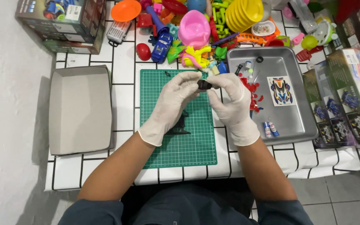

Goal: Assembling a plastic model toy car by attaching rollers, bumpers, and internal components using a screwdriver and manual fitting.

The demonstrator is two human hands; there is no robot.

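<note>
A small black part is pinched between the gloved left hand and right hand; dark printed boxes are stacked at right.

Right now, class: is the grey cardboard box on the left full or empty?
Empty. The grey cardboard box lies open at the table's left edge, its bare floor showing, nothing inside.

Grid-patterned white table with green cutting mat, grey box lid, metal tray, heaped toys.
</note>
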